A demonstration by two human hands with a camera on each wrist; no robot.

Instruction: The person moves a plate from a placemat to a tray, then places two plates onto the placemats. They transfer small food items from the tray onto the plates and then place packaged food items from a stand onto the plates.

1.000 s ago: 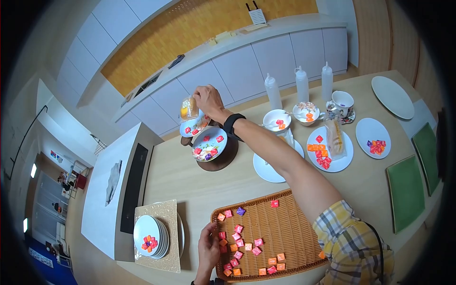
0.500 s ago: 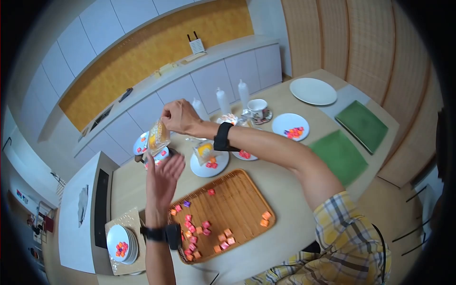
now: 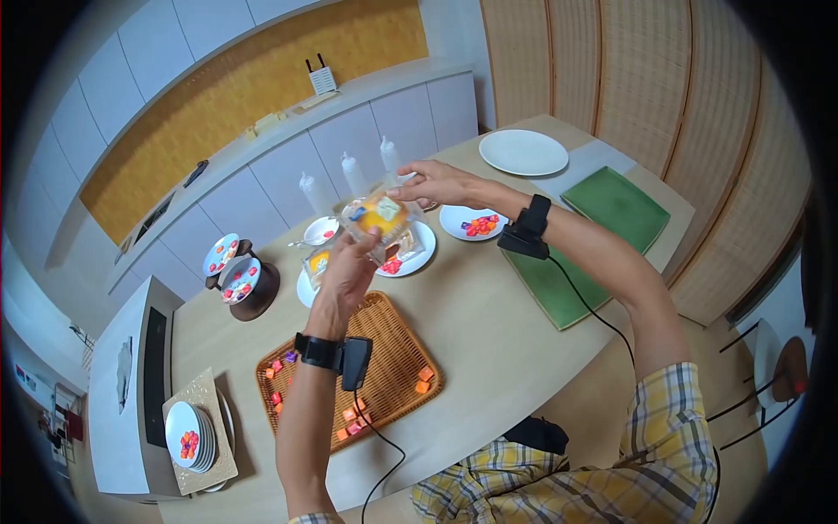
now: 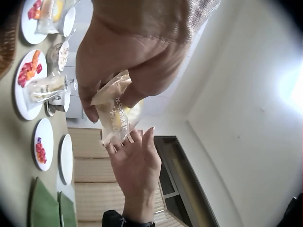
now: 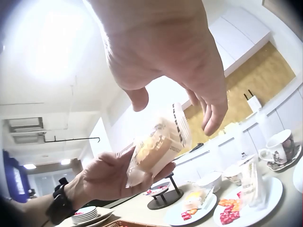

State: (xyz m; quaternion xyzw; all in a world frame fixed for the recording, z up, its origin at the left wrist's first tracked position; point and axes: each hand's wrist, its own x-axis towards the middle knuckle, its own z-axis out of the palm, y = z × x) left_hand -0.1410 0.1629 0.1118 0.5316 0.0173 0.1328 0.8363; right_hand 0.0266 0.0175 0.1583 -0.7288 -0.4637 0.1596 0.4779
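Note:
My left hand (image 3: 347, 269) holds a bread bun in a clear printed wrapper (image 3: 381, 215) above the table, thumb on its near face. In the left wrist view the thumb and fingers pinch the crinkled wrapper. My right hand (image 3: 441, 185) is beside the bun's upper right side; in the right wrist view its thumb and fingers (image 5: 215, 113) are spread apart over the wrapper. Below the hands, a white plate (image 5: 271, 201) carries another wrapped bread and wrapped candies. A second wrapped bun (image 3: 318, 262) lies on the plate to its left, partly hidden by my left hand.
A wicker tray (image 3: 393, 336) with orange, pink and purple candies lies near me. A tiered stand (image 3: 255, 297) is at left, stacked plates (image 3: 182, 419) nearer. Squeeze bottles (image 3: 352, 175) line the back; a candy plate (image 3: 454, 225), green plates (image 3: 615, 210) and an oval plate (image 3: 524, 150) are right.
The wrapped bun has moved right from near the tiered stand, passing from my right hand to my left. My left hand has risen from the wicker tray. The head view has turned right.

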